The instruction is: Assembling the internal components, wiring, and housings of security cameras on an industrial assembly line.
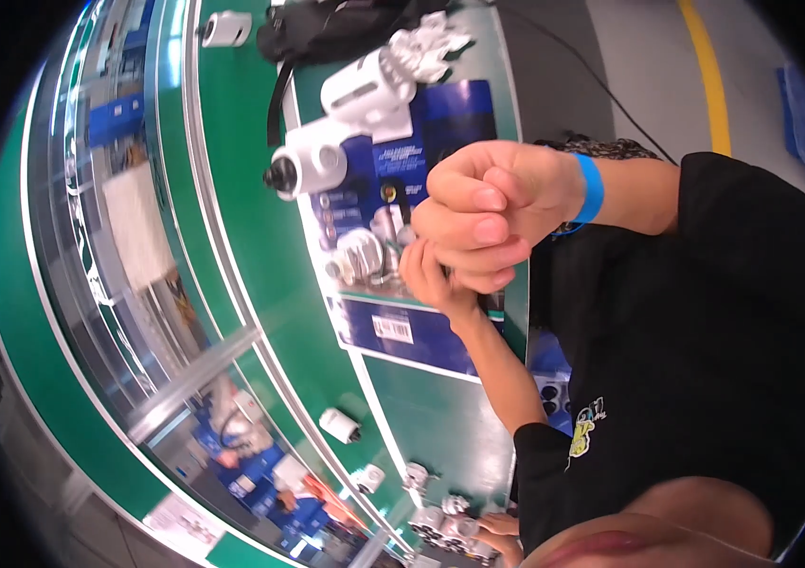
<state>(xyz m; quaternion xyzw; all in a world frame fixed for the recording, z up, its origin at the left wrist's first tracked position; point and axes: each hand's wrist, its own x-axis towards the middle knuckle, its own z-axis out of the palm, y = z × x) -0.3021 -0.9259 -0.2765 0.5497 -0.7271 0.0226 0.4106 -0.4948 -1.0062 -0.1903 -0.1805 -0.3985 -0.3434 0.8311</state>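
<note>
My right hand (497, 218), with a blue band at its wrist, is raised with the palm side showing. Its fingers are curled in; what they hold, if anything, is hidden. Partly behind it, my left hand (438, 276) bends its fingers over something I cannot make out. Next to the left hand lies a white and grey part with a round ringed body (360, 256), over a blue printed box (402, 328). Beyond the hands rest a white bullet-style security camera (313, 166) with a black end and a larger white camera housing (369, 92).
White gloves (429, 45) and a black bag (346, 28) lie at the top of the green bench (431, 417). More white cameras (338, 424) stand on the green surface. Near the lower edge, another person's hand (500, 526) is beside several camera parts (445, 525).
</note>
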